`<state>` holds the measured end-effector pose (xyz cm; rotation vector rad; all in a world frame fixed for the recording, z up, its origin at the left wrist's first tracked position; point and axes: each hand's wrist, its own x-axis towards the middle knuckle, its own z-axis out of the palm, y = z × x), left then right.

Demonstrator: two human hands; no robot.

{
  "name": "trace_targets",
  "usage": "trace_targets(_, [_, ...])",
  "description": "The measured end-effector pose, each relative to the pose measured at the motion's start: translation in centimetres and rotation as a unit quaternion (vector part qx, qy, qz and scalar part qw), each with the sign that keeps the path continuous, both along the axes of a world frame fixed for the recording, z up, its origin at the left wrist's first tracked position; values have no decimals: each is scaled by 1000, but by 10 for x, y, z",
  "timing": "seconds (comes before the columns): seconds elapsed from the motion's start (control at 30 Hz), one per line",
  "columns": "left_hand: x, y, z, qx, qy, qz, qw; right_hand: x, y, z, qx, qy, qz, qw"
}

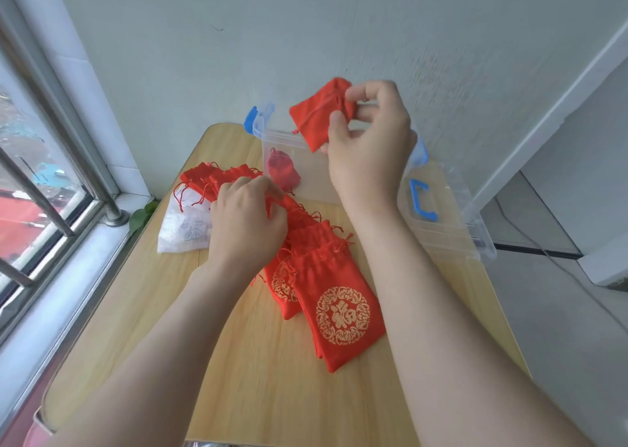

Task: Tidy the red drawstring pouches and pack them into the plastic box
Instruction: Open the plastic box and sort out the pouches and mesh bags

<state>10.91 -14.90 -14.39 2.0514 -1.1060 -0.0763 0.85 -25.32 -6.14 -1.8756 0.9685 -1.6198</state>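
Right hand (368,134) pinches a red pouch (319,115) in the air just over the plastic box (299,140). Left hand (248,222) curls round the row of pouches (336,310) on the table. Early days, I'd say: only one packed pouch (283,171) is visible, with loads left. There's a wooden table (265,395), the box lid (448,222) on the right and a window (40,161) on the left.

Our right grip (367,134) pinches a folded red pouch (316,113) in the air above the clear plastic box (289,140), where one pouch (282,171) lies inside (seen dimly through the wall). Our left grip (246,222) holds the gathered top of another pouch (283,203) in the row of pouches (306,232) spread across the wooden counter (272,395). The nearest pouch (339,310) shows a gold emblem. The lid (448,222) rests to the right of the box, and a white bag (183,232) lies on the left.
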Motion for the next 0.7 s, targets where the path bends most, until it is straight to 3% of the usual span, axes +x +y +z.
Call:
trace_targets(0.17, [9,2,-7,0,-25,0,1000,40,-22,9,-26,195,-82,977])
trace_targets(0.27, [11,1,-11,10,-23,-1,1000,53,-22,12,16,342,-50,938])
trace_targets(0.37, [13,-2,-15,31,-30,-9,999,59,-16,14,79,415,-15,906])
trace_targets(0.53, [16,-4,-13,33,-16,-13,999,60,-11,14,95,431,24,897])
trace_targets(0.7, [16,1,-10,11,-11,-2,1000,34,2,1,-48,310,6,949])
